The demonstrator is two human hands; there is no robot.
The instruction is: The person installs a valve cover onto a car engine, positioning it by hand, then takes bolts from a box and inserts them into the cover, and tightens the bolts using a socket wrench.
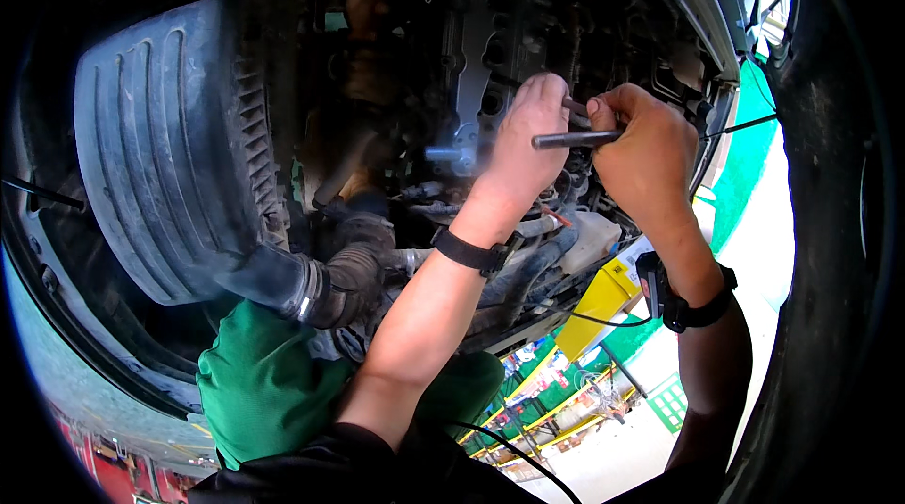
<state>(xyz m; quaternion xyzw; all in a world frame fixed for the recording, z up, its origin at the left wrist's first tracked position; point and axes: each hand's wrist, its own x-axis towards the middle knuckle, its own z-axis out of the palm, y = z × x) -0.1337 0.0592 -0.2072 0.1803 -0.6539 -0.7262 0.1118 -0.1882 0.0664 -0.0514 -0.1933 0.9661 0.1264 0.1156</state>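
Note:
My right hand (pixel 646 141) is closed round a dark metal bar (pixel 570 140), its thumb along the near side. The bar's free end points left, across the back of my left hand (pixel 530 141). That hand reaches over the engine (pixel 471 61), its knuckles up and its fingers curled away from view; what they hold, if anything, is hidden. A short dark piece (pixel 577 110) shows between the two hands, and I cannot tell whether it joins the bar. Below my left hand, a pale metal part (pixel 452 155) of the engine catches the light.
At left stands a large ribbed black plastic housing (pixel 156 155), with a clamped, corrugated hose (pixel 353 254) by its lower end. Green cloth (pixel 269 381) lies against the engine bay's near edge. Beyond are a yellow box (pixel 599 306) and shelves (pixel 556 400) with several items.

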